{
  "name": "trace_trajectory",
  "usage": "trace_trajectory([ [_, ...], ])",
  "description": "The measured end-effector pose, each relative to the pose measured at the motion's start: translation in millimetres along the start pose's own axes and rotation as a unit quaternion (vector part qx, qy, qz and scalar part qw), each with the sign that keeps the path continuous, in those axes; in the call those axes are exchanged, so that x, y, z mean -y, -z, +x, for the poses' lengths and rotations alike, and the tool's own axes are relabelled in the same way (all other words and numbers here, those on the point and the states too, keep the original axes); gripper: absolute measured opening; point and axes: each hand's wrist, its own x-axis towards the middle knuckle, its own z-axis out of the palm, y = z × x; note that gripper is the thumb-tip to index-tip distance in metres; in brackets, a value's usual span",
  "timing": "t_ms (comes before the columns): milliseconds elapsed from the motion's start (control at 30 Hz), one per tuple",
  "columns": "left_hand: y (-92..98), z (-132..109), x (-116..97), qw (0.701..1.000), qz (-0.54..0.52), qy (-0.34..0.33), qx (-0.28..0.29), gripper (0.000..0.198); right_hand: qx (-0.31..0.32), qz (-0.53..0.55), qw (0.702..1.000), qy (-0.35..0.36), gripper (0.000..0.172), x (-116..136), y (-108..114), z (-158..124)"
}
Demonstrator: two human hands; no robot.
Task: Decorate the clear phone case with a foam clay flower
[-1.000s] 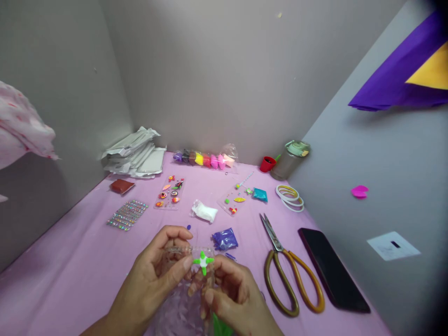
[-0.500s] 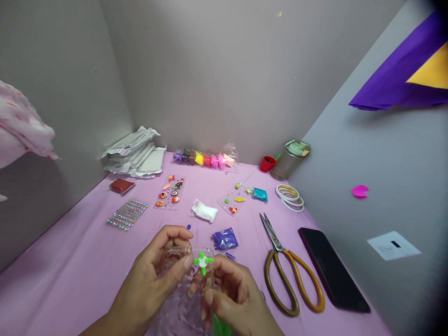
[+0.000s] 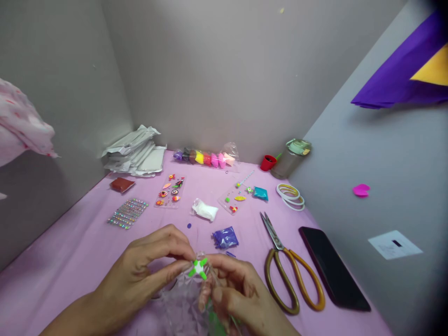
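Observation:
A clear, faceted plastic piece point(image 3: 184, 301), perhaps a box, is held low at the front between my hands. Near its top edge sits a small clay shape point(image 3: 199, 269) with a white centre and bright green arms. My left hand point(image 3: 150, 263) pinches at the piece's upper edge, thumb and fingertips right beside the green arms. My right hand point(image 3: 241, 289) is closed on the plastic's right side, some fingers showing through it. Something green point(image 3: 216, 322) lies under or behind the plastic, partly hidden. Just beyond the hands is a purple clay packet point(image 3: 226, 238).
Scissors point(image 3: 282, 261) and a black phone point(image 3: 334, 268) lie at right. Farther back are a white clay packet point(image 3: 205, 210), two sticker sheets, a gem sheet point(image 3: 128, 213), a teal packet point(image 3: 261, 193), tape rolls point(image 3: 290, 196), a red cup point(image 3: 268, 163), a jar and stacked white packets point(image 3: 135, 154).
The plastic piece has turned and tilted, and the green-and-white shape has rotated and shifted slightly left and down. My left fingertips have come up to the plastic's top edge.

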Motion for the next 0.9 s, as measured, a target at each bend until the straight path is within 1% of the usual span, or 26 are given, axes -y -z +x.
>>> trace_trajectory([
  [100, -2.2, 0, -1, 1.000, -0.008, 0.013, -0.001, 0.016, 0.009, 0.002, 1.000, 0.000, 0.045, -1, 0, 0],
  [233, -5.4, -1, -4, 0.997, -0.047, 0.066, -0.016, 0.008, 0.006, 0.002, 1.000, 0.005, 0.044, -4, 0, -1],
  [333, -8.0, -2, -3, 0.994, -0.061, 0.087, -0.018, 0.007, 0.014, -0.001, 1.000, 0.008, 0.042, -5, 0, 0],
  [467, -9.3, -1, -2, 0.991, -0.072, 0.116, -0.009, 0.007, 0.015, -0.007, 1.000, 0.000, 0.043, -4, 0, 2],
  [567, -8.7, 0, -2, 0.987, -0.075, 0.138, 0.008, 0.008, 0.004, -0.005, 1.000, 0.003, 0.044, -5, -1, 2],
  [633, -8.5, 0, -2, 0.985, -0.080, 0.150, 0.016, 0.009, 0.008, -0.006, 1.000, 0.002, 0.043, -5, 0, 2],
  [767, -6.6, -1, -1, 0.985, -0.082, 0.154, 0.015, 0.009, 0.008, -0.014, 1.000, -0.007, 0.044, -3, 2, 2],
  [900, 0.8, 0, -1, 0.990, -0.064, 0.118, 0.037, 0.009, 0.011, -0.029, 0.999, -0.027, 0.052, 1, 6, 0],
])
